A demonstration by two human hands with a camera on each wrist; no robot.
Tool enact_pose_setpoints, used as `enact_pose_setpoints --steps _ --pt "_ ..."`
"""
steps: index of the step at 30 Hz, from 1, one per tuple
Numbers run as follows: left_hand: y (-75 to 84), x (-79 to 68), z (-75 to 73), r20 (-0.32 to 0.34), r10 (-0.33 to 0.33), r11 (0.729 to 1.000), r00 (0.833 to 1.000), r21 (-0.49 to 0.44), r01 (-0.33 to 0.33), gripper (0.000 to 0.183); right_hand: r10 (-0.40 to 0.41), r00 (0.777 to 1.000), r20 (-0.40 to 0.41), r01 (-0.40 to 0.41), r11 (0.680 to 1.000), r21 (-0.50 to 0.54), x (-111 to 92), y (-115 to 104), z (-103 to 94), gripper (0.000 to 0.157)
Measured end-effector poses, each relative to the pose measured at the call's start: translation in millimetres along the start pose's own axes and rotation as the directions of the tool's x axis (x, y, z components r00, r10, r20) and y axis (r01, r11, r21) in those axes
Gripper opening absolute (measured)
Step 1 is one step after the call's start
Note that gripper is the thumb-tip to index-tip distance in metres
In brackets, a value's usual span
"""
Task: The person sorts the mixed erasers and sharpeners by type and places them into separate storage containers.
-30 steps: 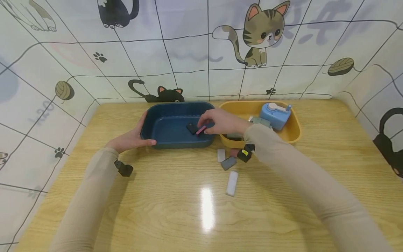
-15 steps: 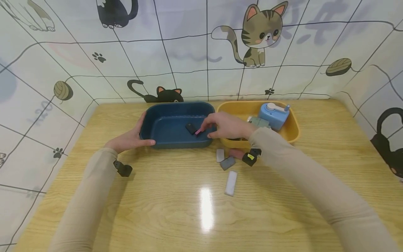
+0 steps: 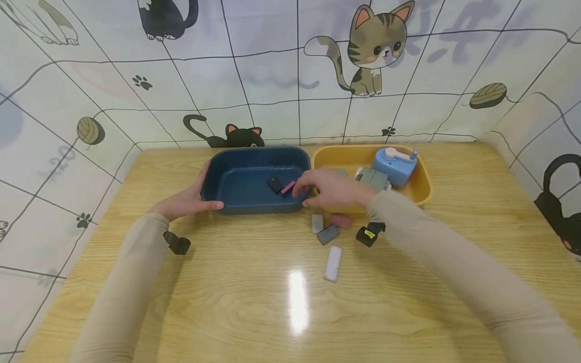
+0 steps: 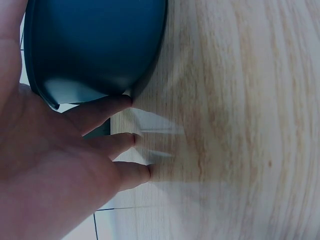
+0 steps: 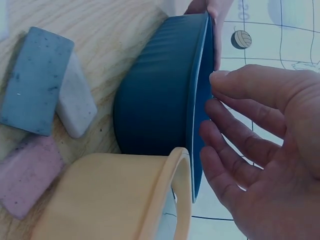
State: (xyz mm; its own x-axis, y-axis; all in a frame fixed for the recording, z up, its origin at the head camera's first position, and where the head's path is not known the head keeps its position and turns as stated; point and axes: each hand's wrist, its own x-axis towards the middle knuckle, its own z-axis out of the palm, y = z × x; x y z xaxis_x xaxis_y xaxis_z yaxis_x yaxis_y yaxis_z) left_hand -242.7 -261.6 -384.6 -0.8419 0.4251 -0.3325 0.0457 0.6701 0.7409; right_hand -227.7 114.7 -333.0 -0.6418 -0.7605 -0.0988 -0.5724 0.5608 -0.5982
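My left hand (image 3: 187,202) rests at the left end of a dark blue plastic bin (image 3: 247,209), thumb along the front and fingers at the end wall. In the left wrist view its fingers (image 4: 117,145) are nearly straight, their tips at the tabletop. My right hand (image 3: 329,189) hovers over the bin's right rim, fingers loosely bent and nothing between them. Inside the bin, a small black block (image 3: 275,185) and a thin pink strip (image 3: 288,187) lie side by side. The right wrist view shows the right hand's fingertips (image 5: 214,107) overlapping the bin's rim.
A yellow bin (image 3: 426,184) stands against the blue one, holding a blue crank pencil sharpener (image 3: 396,168) and grey-green pieces (image 3: 373,177). In front lie eraser-like blocks: a short white one (image 3: 317,224), a grey one (image 3: 328,234), a reddish one (image 3: 341,220) and a long white one (image 3: 333,263).
My right hand has let go of the pink strip, which now lies in the blue bin, and has drawn back to the right. The left hand stays in place.
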Motion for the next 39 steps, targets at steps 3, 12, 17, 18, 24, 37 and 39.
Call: enact_pose_setpoints --steps 3,12,17,18,24,37,39 --pt "-1.2 1.0 -0.5 0.002 -0.009 1.000 1.000 0.005 0.009 0.114 -0.017 1.000 -0.007 0.017 1.000 -0.004 -2.1 0.4 1.9 0.027" --pt "-0.3 0.3 -0.2 -0.001 0.000 1.000 1.000 0.002 0.000 0.113 -0.109 0.993 -0.036 0.109 0.994 -0.015 -7.1 4.1 5.5 0.025" --pt "0.1 -0.3 0.2 -0.009 -0.003 1.000 1.000 -0.016 0.003 0.113 -0.109 0.994 -0.029 0.110 0.994 0.020 -11.4 3.1 8.5 0.024" --pt "0.2 -0.2 0.3 -0.010 -0.003 1.000 1.000 -0.019 0.003 0.113 -0.110 0.994 -0.027 0.110 0.994 0.026 -12.0 3.2 9.2 0.024" --pt "1.0 -1.3 -0.4 -0.002 -0.003 1.000 1.000 -0.006 0.003 0.113 -0.115 0.993 -0.001 0.115 0.992 0.061 -16.4 4.3 14.0 0.024" --pt "2.6 -0.5 -1.9 0.009 -0.015 1.000 1.000 -0.011 0.015 0.114 -0.102 0.995 0.012 0.100 0.991 0.094 -25.1 3.6 23.0 0.026" --pt "2.6 -1.3 -1.7 0.006 -0.012 1.000 1.000 -0.005 0.012 0.113 -0.105 0.994 0.016 0.103 0.990 0.091 -26.4 4.0 25.8 0.025"
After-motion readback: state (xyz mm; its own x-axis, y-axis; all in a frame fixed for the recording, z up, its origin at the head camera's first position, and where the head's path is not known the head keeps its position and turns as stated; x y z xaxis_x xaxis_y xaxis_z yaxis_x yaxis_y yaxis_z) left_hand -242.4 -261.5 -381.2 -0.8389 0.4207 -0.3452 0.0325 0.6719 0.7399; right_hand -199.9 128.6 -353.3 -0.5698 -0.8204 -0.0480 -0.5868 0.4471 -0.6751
